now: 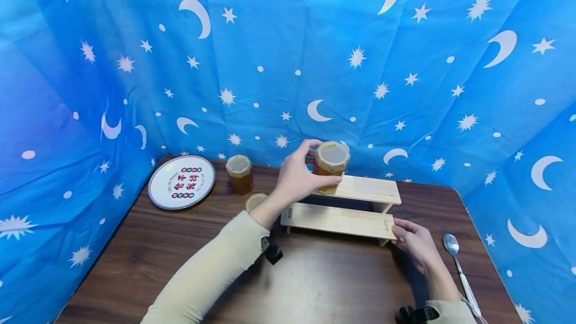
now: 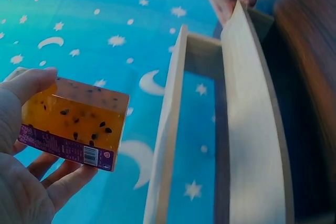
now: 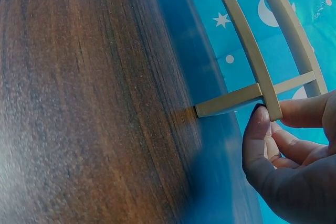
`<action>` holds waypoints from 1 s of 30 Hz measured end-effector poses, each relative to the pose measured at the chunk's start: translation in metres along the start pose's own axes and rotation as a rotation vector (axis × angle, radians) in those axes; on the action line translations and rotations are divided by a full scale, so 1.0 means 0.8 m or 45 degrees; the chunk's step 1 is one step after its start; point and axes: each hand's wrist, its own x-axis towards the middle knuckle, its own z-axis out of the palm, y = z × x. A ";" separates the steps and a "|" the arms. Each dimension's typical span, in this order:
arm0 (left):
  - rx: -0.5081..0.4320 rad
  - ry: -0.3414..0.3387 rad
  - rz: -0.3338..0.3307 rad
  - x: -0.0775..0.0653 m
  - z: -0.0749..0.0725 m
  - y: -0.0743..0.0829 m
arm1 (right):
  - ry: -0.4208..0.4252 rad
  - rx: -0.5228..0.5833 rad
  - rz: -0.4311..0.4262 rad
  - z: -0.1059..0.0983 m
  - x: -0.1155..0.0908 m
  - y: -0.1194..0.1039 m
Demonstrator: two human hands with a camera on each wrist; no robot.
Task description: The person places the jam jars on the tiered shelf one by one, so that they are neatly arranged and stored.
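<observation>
My left hand grips a jar of orange jam with dark seeds, raised over the upper step of a two-step wooden shelf. In the left wrist view the jar shows a purple label with a barcode, and fingers and thumb wrap its sides. At the shelf's right end my right hand pinches the edge of the lower board. The right wrist view shows thumb and fingers on that board's end, beside a short leg standing on the table.
A second jar stands left of the shelf, and a round lid-like top is partly hidden behind my left wrist. A white plate with red characters lies at the far left. A spoon lies at the right. Blue cloth surrounds the table.
</observation>
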 end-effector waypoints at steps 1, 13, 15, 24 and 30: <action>-0.007 -0.008 0.000 0.001 0.008 0.002 | -0.003 -0.002 -0.001 0.000 0.001 0.000; -0.021 -0.091 0.036 0.022 0.096 0.032 | -0.007 0.050 0.006 -0.001 0.000 0.002; -0.018 -0.095 0.036 0.023 0.106 0.036 | -0.006 0.060 0.007 -0.001 -0.001 0.002; -0.018 -0.071 -0.027 0.025 0.136 0.041 | -0.018 0.066 -0.004 -0.003 -0.001 0.001; 0.010 -0.068 -0.028 0.027 0.147 0.037 | -0.003 0.058 0.008 -0.002 0.000 0.002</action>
